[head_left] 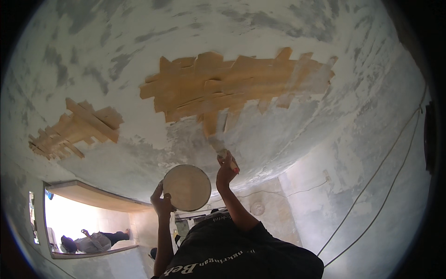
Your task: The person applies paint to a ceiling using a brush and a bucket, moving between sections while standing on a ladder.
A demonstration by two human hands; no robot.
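Observation:
My left hand (161,200) grips a round, pale beige container (186,187) by its left side; only its flat round face shows clearly. To its right, my raised right hand (226,169) is closed on a scraper (222,155) with some red near the grip, its upper end at the mottled surface (251,125) overhead. Just above it, a pale streak leads into a large ragged orange-tan patch (237,76). A smaller patch of the same colour (93,125) is at the left. My black T-shirt (241,258) fills the lower middle.
A bright opening at lower left has a board (97,193) along its upper edge and a person (93,242) in grey top and dark trousers in it, appearing sideways. Two cords (367,186) run diagonally at the right. A thin wire crosses the wall behind my right arm.

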